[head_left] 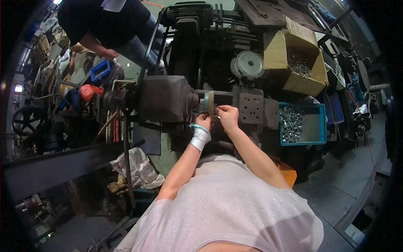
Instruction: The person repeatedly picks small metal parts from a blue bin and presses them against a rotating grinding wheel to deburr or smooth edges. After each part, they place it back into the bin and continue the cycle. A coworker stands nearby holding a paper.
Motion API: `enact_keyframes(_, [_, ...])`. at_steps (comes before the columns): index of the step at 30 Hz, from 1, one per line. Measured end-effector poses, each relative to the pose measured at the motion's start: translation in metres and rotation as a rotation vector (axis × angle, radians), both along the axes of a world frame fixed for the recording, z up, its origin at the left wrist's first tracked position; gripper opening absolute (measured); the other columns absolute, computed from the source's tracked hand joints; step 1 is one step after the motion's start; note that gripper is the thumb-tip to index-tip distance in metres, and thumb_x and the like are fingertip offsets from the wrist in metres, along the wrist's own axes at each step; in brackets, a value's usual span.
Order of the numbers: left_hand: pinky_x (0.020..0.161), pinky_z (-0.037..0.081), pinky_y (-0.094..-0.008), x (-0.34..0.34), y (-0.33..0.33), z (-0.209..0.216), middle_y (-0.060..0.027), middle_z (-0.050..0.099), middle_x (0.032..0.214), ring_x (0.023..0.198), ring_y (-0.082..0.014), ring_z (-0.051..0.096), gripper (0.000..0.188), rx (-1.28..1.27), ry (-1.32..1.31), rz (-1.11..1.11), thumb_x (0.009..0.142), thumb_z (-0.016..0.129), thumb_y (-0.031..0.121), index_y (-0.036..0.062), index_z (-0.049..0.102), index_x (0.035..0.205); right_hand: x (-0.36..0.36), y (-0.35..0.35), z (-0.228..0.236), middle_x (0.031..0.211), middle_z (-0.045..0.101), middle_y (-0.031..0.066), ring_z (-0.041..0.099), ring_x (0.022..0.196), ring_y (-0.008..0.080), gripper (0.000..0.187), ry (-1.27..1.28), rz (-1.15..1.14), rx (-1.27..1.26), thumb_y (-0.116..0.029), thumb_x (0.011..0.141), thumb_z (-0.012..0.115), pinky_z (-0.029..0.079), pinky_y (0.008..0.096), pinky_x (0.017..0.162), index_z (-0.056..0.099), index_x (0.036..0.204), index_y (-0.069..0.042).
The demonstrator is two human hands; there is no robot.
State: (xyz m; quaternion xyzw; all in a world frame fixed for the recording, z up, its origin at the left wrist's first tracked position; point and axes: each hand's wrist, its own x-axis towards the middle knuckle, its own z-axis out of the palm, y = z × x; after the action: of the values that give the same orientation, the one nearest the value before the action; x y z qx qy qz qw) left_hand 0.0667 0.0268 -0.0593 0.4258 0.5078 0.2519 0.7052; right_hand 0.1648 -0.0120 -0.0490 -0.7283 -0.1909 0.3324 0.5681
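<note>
A dark machine with a boxy housing [163,98] carries a thin pale-rimmed wheel [209,102] on its spindle. My left hand [204,121], with a white and light blue wrap [200,136] at the wrist, is just below the wheel, fingers pinched together. To the right of the wheel's lower edge, my right hand [228,117] is closed in a pinch too. Whatever sits between the fingertips is too small to make out. A dark metal block with holes [252,108] lies right beside my right hand.
At the right stands a teal bin [324,126] holding many small metal parts [291,124]. Behind it is an open cardboard box [275,52] with more metal pieces. A round metal disc [249,64] sits beyond the block. Another person [111,25] stands at the far left.
</note>
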Motion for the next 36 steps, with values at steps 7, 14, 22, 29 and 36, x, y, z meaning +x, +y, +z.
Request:
enact_keyframes(7, [0.037, 0.031, -0.0222, -0.004, -0.001, 0.015, -0.0008, 0.052, 0.057, 0.042, -0.0078, 0.043, 0.014, 0.062, 0.038, -0.050, 0.080, 0.055, 0.014, 0.0014, 0.058, 0.075, 0.001, -0.003, -0.001, 0.068, 0.063, 0.0105, 0.056, 0.060, 0.0133, 0.018, 0.030, 0.028, 0.005, -0.010, 0.068, 0.063, 0.044, 0.0257, 0.057, 0.064, 0.080, 0.004])
enact_keyframes(14, [0.040, 0.032, -0.0191, -0.028, -0.008, 0.042, -0.0011, 0.054, 0.064, 0.049, -0.0069, 0.045, 0.022, -0.184, -0.174, -0.104, 0.081, 0.056, 0.025, 0.0027, 0.056, 0.078, -0.001, -0.026, 0.046, 0.064, 0.059, 0.0017, 0.050, 0.055, 0.0044, 0.015, 0.207, 0.076, 0.094, -0.010, 0.071, 0.063, 0.037, 0.0181, 0.047, 0.064, 0.082, 0.001])
enact_keyframes(22, [0.044, 0.034, -0.0188, -0.034, -0.005, 0.021, 0.0027, 0.056, 0.069, 0.054, -0.0048, 0.046, 0.016, -0.390, -0.282, -0.211, 0.080, 0.058, 0.025, 0.0103, 0.057, 0.086, -0.005, -0.032, 0.030, 0.068, 0.060, 0.0018, 0.050, 0.057, 0.0047, 0.018, 0.173, 0.133, 0.141, -0.012, 0.071, 0.064, 0.039, 0.0193, 0.048, 0.064, 0.082, 0.002])
enact_keyframes(29, [0.042, 0.034, -0.0196, -0.017, -0.006, 0.020, 0.0022, 0.055, 0.064, 0.049, -0.0054, 0.044, 0.011, -0.042, -0.035, -0.125, 0.079, 0.057, 0.017, 0.0053, 0.058, 0.080, -0.003, -0.021, 0.020, 0.066, 0.060, 0.0052, 0.053, 0.055, 0.0102, 0.019, 0.178, 0.054, -0.029, -0.011, 0.070, 0.063, 0.043, 0.0242, 0.047, 0.064, 0.081, 0.004])
enact_keyframes(36, [0.042, 0.033, -0.0211, -0.006, -0.002, 0.011, 0.0012, 0.054, 0.061, 0.049, -0.0066, 0.045, 0.013, -0.038, 0.089, -0.068, 0.077, 0.058, 0.017, 0.0036, 0.059, 0.077, 0.002, -0.006, 0.009, 0.067, 0.062, 0.0105, 0.056, 0.060, 0.0133, 0.017, -0.015, 0.038, -0.064, -0.009, 0.069, 0.062, 0.044, 0.0271, 0.056, 0.064, 0.080, 0.003])
